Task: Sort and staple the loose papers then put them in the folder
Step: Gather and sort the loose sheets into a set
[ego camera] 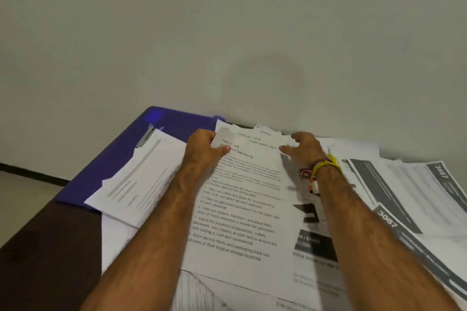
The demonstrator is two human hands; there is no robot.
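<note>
at the far left, a dark brown table (38, 247) is seen, with a purple folder (121, 149) laid open on it against the wall. a clipped sheaf of sheets (136, 182) is laid across the folder's near edge. the top left corner of a printed instruction sheet (242, 209) is pinched by the left hand (202, 150), thumb curled on top. the sheet's top right edge is touched by the right hand (304, 146), fingers loosely spread; threads are worn at its wrist. loose papers (404, 197) with grey bands are spread further right.
</note>
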